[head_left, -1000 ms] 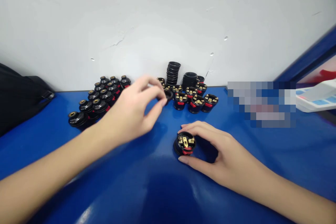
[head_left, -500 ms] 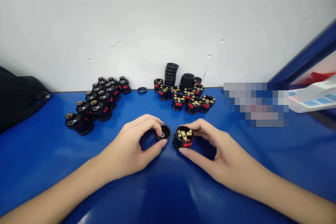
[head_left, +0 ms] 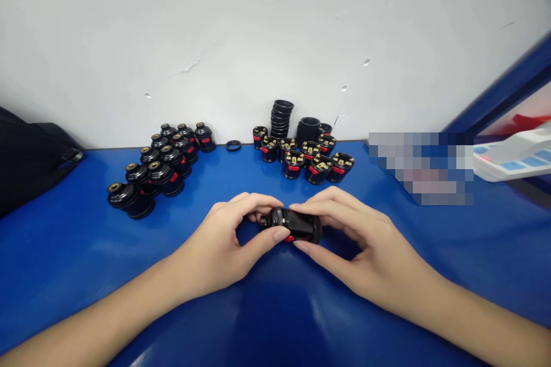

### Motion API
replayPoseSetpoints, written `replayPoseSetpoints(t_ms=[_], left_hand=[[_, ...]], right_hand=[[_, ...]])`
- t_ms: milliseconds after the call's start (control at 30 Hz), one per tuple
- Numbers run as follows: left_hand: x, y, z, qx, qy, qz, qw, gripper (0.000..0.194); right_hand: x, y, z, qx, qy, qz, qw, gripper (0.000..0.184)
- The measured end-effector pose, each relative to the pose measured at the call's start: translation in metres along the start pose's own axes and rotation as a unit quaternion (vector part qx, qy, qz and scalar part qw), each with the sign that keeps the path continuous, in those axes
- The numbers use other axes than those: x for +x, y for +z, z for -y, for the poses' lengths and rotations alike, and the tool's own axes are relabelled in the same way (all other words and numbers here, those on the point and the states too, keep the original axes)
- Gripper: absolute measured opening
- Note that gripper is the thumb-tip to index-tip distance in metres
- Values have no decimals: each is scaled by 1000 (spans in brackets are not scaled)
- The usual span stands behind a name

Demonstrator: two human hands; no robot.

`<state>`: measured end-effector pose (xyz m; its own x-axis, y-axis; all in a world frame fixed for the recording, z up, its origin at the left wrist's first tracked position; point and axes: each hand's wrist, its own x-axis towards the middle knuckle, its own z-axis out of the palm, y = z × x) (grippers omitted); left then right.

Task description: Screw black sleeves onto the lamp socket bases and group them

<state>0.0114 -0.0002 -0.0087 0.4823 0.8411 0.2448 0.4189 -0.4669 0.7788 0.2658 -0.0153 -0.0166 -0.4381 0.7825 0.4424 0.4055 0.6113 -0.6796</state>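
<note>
Just above the table, a black lamp holder cap (head_left: 275,217) meets the open end of a black lamp holder body (head_left: 305,226), which lies on its side. My left hand (head_left: 239,232) pinches the cap between thumb and fingers. My right hand (head_left: 359,235) grips the body, thumb at the near side and fingers over the top. A bit of the red switch (head_left: 290,238) shows below my left thumb. The gold contacts inside the body are hidden by the cap.
Several capped lamp holders (head_left: 166,178) stand at the left. Behind my hands are several uncapped bodies (head_left: 321,169) with gold contacts, a stack of black rings (head_left: 282,120) and a loose ring (head_left: 233,146). A black bag (head_left: 34,160) lies far left, a white-and-blue object (head_left: 516,157) far right.
The cap and the body, held apart before, have come together. My right hand has tipped the body from upright onto its side, open end toward the cap in my left hand.
</note>
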Motion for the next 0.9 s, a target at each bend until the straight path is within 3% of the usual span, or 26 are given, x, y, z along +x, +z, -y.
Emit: replayPoseSetpoints(t_ms=[200, 433, 533, 633, 733, 833, 900], left_hand=[[2, 3, -4, 35, -19, -10, 999, 27], [3, 3, -5, 2, -24, 24, 999, 33], [1, 2, 1, 12, 1, 3, 1000, 20], [-1, 1, 6, 43, 81, -21, 996, 42], [-2, 0, 8, 62, 89, -28, 994, 60], [-2, 0, 8, 92, 54, -4, 994, 33], [-3, 0, 9, 79, 56, 16, 995, 30]], right_hand=[[2, 1, 2, -5, -25, -26, 999, 29], [-2, 3, 1, 5, -47, -38, 998, 31], [-1, 2, 1, 36, 9, -27, 999, 26], [2, 3, 3, 110, 97, -20, 989, 24], [4, 4, 5, 154, 137, -4, 979, 22], [3, 3, 6, 174, 146, 22, 974, 21], [3, 2, 6, 170, 150, 27, 974, 20]])
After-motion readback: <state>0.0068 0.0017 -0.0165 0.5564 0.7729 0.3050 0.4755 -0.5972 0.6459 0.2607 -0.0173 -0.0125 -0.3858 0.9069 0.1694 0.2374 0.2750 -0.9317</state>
